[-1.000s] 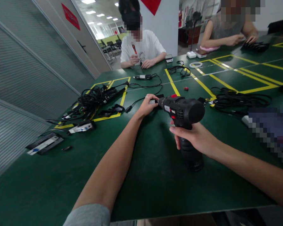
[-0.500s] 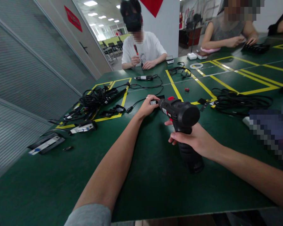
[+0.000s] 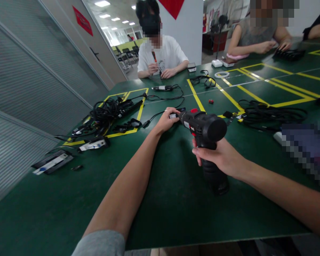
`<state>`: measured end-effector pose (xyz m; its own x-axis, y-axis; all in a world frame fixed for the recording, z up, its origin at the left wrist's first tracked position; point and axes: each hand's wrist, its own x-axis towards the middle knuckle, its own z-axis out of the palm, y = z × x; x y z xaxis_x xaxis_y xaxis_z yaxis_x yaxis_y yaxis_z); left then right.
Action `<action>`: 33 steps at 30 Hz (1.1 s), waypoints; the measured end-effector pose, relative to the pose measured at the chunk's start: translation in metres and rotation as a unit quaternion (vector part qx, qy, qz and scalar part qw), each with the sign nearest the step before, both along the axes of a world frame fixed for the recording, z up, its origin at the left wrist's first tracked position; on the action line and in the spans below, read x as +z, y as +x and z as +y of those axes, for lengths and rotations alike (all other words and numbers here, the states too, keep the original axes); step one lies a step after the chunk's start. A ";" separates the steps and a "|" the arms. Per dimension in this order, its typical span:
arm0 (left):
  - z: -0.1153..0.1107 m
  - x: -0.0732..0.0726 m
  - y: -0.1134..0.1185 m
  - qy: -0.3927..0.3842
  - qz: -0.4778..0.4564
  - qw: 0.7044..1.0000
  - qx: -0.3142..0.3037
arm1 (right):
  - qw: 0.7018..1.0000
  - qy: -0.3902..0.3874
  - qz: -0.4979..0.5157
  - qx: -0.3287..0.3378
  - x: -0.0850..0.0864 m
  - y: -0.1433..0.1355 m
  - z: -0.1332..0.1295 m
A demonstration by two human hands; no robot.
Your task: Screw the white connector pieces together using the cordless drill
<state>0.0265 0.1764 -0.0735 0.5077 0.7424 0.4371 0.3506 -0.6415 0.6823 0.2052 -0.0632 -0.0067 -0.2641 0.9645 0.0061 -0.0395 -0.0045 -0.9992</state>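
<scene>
Head view: right grip [image 3: 226, 158] wrapped around the handle of the drill [image 3: 202, 124]; left grip [image 3: 166, 120] holds a pale-labelled dark piece [image 3: 173, 116] on the table [image 3: 176, 206], at the drill's front end. Judged step: drill being applied; next move calls for steady alignment. Bit contact unconfirmed.

So my left arm [image 3: 133, 174]'s stretched way out front, grey sleeve [image 3: 100, 243] at the near end, left hand [image 3: 165, 121] down low with fingers bent. Right forearm [image 3: 280, 192] angles in from the side, right hand [image 3: 225, 158] wrapped in a grip, thumb [image 3: 204, 153] pointing inward.
</scene>
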 end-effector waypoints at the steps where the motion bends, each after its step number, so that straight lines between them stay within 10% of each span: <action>1: 0.000 0.000 0.000 -0.001 0.000 1.000 0.000 | 1.000 -0.001 0.000 -0.002 0.000 0.000 0.000; 33: 0.003 -0.002 -0.007 0.032 0.053 0.998 -0.016 | 0.999 0.006 0.003 -0.035 -0.006 0.001 -0.001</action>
